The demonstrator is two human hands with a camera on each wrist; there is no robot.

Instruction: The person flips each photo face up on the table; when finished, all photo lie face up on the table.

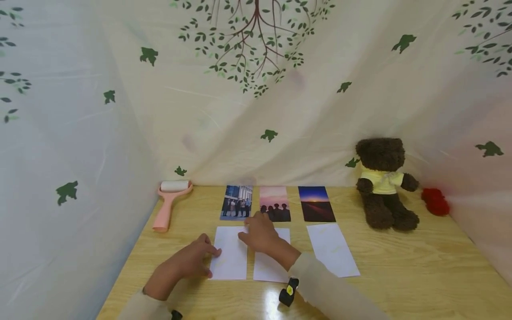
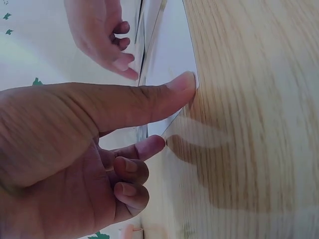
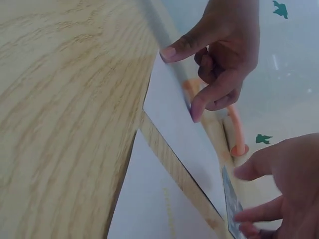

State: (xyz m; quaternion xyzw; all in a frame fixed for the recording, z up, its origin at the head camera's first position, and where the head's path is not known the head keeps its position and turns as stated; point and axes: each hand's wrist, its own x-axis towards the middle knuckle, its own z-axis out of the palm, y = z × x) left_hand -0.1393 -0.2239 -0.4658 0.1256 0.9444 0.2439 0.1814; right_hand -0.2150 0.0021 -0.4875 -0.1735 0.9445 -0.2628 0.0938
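Three white paper sheets lie in a row on the wooden table, below three photo prints. My left hand [image 1: 188, 260] touches the left sheet [image 1: 230, 253] at its left side, thumb at the near corner and a finger on the edge. In the left wrist view its thumb [image 2: 174, 89] is straight and the other fingers bend loosely. My right hand [image 1: 262, 233] is over the far right corner of that sheet, thumb and fingers spread apart in the right wrist view. Its forearm partly covers the middle sheet [image 1: 266, 269]. The right sheet [image 1: 334, 249] lies slanted.
Behind the sheets lie a group photo [image 1: 237, 200], a pink-sky silhouette photo [image 1: 273, 195] and a sunset photo [image 1: 317, 204]. A pink-handled roller [image 1: 164, 213] lies at the left. A brown teddy bear [image 1: 382, 158] sits at the right beside a red fuzzy thing [image 1: 435, 202]. Patterned cloth walls surround the table.
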